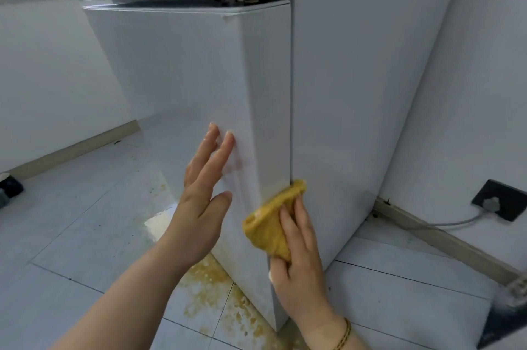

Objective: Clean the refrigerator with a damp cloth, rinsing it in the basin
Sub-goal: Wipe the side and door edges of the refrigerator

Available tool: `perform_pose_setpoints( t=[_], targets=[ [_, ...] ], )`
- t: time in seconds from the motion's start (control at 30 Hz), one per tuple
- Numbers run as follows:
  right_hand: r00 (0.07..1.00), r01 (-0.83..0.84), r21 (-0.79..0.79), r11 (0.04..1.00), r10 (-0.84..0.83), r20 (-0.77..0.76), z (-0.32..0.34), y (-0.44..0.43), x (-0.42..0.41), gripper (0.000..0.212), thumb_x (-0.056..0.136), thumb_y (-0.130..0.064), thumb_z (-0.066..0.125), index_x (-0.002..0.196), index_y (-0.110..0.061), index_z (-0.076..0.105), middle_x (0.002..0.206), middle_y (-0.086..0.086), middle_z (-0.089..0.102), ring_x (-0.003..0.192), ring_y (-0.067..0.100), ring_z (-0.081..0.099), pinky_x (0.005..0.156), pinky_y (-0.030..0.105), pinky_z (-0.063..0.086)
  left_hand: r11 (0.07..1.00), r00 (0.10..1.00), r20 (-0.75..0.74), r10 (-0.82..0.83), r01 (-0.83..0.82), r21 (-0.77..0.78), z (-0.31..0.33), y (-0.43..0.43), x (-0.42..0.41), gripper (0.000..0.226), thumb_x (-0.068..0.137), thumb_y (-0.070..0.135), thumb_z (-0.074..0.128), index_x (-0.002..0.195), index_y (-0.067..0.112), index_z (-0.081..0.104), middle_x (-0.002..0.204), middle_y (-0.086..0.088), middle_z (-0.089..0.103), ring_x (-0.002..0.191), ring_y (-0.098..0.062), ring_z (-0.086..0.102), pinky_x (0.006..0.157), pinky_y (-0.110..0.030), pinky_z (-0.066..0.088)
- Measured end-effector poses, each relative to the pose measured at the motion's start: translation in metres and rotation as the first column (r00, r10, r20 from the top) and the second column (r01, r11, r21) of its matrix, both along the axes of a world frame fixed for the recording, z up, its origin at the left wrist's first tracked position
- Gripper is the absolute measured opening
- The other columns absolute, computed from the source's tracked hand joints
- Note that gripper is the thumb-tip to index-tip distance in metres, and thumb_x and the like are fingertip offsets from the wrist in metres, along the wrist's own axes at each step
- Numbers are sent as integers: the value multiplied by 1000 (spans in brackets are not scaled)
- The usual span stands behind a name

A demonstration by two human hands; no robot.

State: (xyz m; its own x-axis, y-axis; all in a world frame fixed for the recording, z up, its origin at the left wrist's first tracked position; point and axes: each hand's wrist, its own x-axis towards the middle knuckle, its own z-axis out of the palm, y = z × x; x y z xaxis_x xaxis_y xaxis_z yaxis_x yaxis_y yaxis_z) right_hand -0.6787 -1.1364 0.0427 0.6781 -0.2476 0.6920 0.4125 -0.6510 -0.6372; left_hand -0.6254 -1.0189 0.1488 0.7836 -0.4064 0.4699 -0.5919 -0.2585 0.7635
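A white two-door refrigerator (199, 70) fills the middle of the view, its lower door shut. My left hand (204, 192) lies flat with straight fingers against the front of the lower door. My right hand (296, 261) holds a yellow cloth (271, 224) and presses it on the door's right edge, near the seam between door and cabinet side (356, 78). The cloth's tip reaches into that seam. No basin is in view.
Yellowish stains (205, 287) spread over the white floor tiles at the foot of the refrigerator. A dark wall socket (499, 201) with a grey cable sits low on the right wall. A dark object (10, 187) stands on the floor at far left.
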Motion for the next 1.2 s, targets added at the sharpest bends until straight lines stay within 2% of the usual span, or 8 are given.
perform_pose_setpoints(
  t=[0.2,0.43,0.53,0.6,0.73,0.87,1.0,1.2],
  targets=[
    [975,90,-18,996,-85,206,12,6,29,76,82,-9,41,145,-37,8,153,-18,-5,142,20,8,117,28,10,990,999,-19,-43,40,-135,-11,3,-4,58,70,29,39,113,69,39,130,52,21,131,15,22,105,-29,33],
    [868,140,258,956,6,-496,-140,27,-21,79,82,-18,35,139,-49,-11,147,-33,-11,138,-2,8,108,15,23,995,950,-298,96,-96,14,-102,6,-39,64,72,28,39,108,79,26,123,61,12,134,14,12,115,-35,20],
    [637,428,600,676,246,-731,-171,10,-18,65,89,-1,37,145,-29,19,133,-7,45,96,15,56,76,19,47,992,913,-398,92,-52,111,-123,-2,-43,69,72,20,33,116,72,18,122,63,4,131,21,5,118,-36,15],
    [614,578,707,407,355,-706,-186,3,-16,40,93,-22,46,133,-25,43,78,0,54,50,16,44,48,22,39,992,904,-419,81,-34,118,-129,-8,-43,76,71,18,33,112,80,14,128,59,2,133,18,7,117,-36,17],
    [540,674,697,245,480,-691,-203,2,-7,33,94,-39,43,121,-21,46,58,-1,48,46,16,45,48,25,45,997,897,-437,63,-42,58,-140,-9,-37,84,65,11,35,104,84,17,131,54,5,133,16,15,106,-25,31],
    [568,638,760,128,589,-575,-213,-6,-12,40,91,4,36,130,-3,43,67,12,54,45,21,53,38,22,45,999,894,-447,36,-27,25,-144,-5,-31,86,64,8,35,106,82,21,136,50,10,129,20,18,94,-18,37],
    [611,588,806,69,615,-498,-203,-9,-8,49,88,10,33,130,-11,45,86,10,59,71,25,56,58,31,47,999,900,-433,47,-39,27,-148,-6,-31,85,63,7,34,118,69,18,138,48,7,130,20,17,91,-17,40],
    [698,446,893,64,600,-392,-116,0,-15,55,86,13,36,128,-21,46,89,4,61,71,17,59,45,21,50,998,848,-528,55,-61,7,-136,-7,-37,77,63,10,33,117,63,21,145,34,12,135,11,17,107,-26,27]
  ],
)
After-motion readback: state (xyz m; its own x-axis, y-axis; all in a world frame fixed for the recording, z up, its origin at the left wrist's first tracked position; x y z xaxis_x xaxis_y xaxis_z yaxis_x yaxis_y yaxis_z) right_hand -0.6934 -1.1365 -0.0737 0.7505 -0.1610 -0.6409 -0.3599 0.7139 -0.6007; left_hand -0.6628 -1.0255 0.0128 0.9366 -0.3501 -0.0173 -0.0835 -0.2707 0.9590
